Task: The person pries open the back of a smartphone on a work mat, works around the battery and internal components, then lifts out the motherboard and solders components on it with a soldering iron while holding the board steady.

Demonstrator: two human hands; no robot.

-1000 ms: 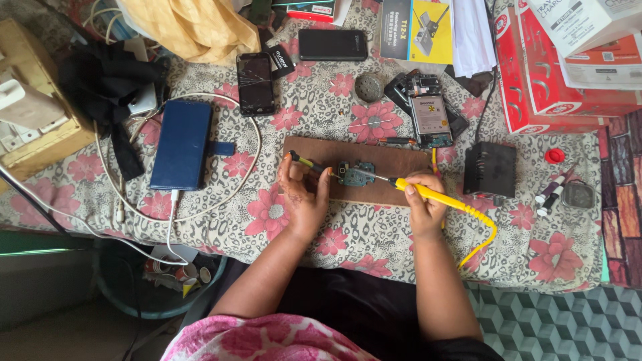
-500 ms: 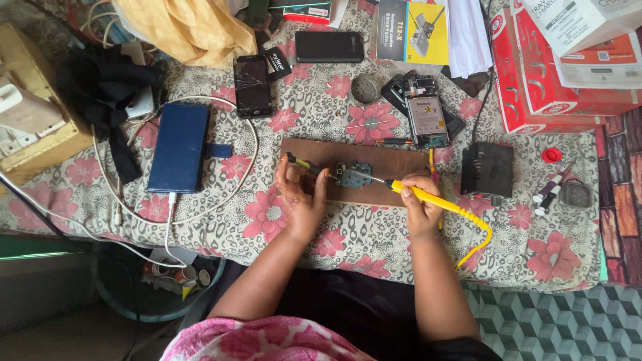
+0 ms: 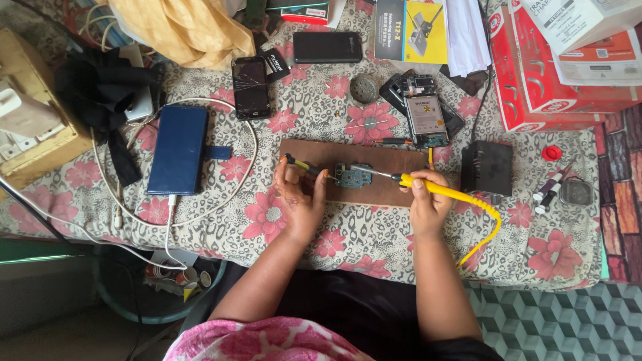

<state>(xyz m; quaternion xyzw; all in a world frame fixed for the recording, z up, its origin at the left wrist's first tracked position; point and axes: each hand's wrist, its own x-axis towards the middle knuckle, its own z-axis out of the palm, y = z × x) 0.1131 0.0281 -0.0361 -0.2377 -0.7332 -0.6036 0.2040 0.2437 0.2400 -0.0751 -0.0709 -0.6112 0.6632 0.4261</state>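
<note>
A small green circuit board [image 3: 352, 175] lies on a brown wooden board [image 3: 374, 160] in the middle of the flowered tablecloth. My right hand [image 3: 428, 200] grips a yellow-handled soldering iron [image 3: 435, 188], whose metal tip reaches left to the circuit board's right edge. My left hand [image 3: 299, 198] holds a thin yellow-and-black tool [image 3: 302, 164] pointing at the circuit board's left side. The iron's yellow cord [image 3: 483, 230] curls down to the right.
A blue phone case [image 3: 178, 149] with a white cable lies left. A cracked black phone [image 3: 251, 87], an opened phone [image 3: 428, 112], a black box [image 3: 487, 167], red cartons [image 3: 555, 73] and small tubes [image 3: 552, 187] surround the board. A bin [image 3: 154, 287] stands below the table edge.
The view shifted slightly. Both hands stay at the circuit board, the iron tip and the left-hand tool holding nearly the same positions.
</note>
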